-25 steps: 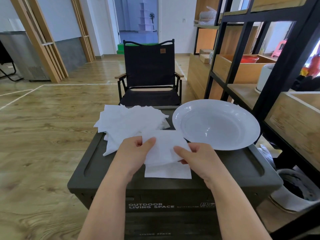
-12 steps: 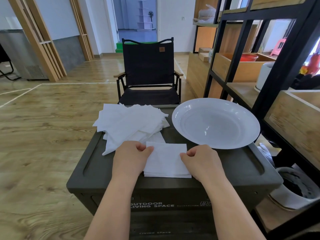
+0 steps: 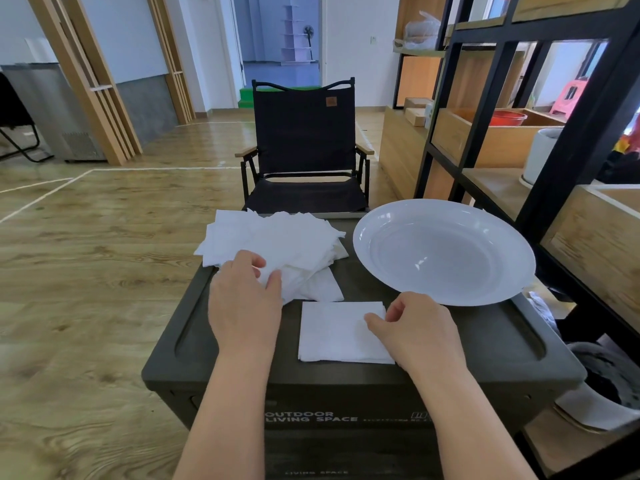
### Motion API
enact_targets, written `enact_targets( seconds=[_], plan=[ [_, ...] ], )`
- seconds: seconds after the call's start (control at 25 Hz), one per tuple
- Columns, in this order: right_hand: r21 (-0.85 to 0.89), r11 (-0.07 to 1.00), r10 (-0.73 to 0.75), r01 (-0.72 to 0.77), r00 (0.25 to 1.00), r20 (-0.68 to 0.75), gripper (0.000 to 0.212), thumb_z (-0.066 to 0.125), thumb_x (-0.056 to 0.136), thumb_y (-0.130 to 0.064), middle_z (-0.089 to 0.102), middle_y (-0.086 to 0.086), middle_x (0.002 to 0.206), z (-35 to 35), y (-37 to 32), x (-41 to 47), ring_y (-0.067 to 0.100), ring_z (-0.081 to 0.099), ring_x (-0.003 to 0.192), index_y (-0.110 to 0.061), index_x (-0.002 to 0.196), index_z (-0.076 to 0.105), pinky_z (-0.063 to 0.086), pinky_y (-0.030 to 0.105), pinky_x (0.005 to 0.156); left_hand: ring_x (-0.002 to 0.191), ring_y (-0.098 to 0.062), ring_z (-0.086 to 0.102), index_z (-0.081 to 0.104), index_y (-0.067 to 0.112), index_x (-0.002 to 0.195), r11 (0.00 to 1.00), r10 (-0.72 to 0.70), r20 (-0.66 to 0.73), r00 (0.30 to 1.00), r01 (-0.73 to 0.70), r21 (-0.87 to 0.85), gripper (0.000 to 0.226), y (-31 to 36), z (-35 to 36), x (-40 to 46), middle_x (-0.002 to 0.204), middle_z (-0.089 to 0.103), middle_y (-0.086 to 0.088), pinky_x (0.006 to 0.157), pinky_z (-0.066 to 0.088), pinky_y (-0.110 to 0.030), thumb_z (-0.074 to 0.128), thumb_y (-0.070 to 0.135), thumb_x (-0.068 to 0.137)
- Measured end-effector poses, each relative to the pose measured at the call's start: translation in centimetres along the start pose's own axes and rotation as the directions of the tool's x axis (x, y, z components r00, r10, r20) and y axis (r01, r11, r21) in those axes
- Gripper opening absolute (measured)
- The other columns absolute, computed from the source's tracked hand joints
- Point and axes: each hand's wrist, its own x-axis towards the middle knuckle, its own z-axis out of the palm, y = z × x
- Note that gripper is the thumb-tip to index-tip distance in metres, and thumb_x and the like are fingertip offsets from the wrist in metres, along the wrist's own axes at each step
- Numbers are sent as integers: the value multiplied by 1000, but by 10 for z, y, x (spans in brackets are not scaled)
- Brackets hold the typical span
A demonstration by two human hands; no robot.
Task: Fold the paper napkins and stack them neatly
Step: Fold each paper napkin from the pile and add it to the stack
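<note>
Since a moment ago, left hand shifted up-left onto the loose pile, fingers pinching a napkin; right hand, loosely curled, rests on the folded napkin at centre.

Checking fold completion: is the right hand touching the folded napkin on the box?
Touching. In the head view the right hand lies over the folded napkin's right edge, its fingers pressing on the paper with no gap showing.

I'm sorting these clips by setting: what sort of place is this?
Probably an indoor lounge or activity room rather than a kitchen: a wood-look floor, a folding camp chair, and open shelving with wooden bins. The napkins lie on a dark storage box serving as a table.
</note>
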Motion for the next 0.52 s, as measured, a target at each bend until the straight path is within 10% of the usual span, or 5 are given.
enact_targets(
  seconds=[0.36,0.52],
  plan=[
    [161,977,-139,137,990,-2,23,63,84,-39,52,-10,63,-1,-13,-6,5,50,60,-22,69,58,31,11,53,85,-19,59,71,14,98,997,80,-39,996,-79,11,18,-28,12,19,89,71,-1,65,37,-26,57,25,92],
    [342,876,-360,340,933,-7,18,66,84,-33,57,-22,86,-7,-21,-9,-1,56,80,-38,97,54,39,5,65,86,-7,58,69,22,91,960,151,-15,988,-150,-237,10,-8,-20,12,90,67,12,72,40,-19,61,26,89]
  ],
)
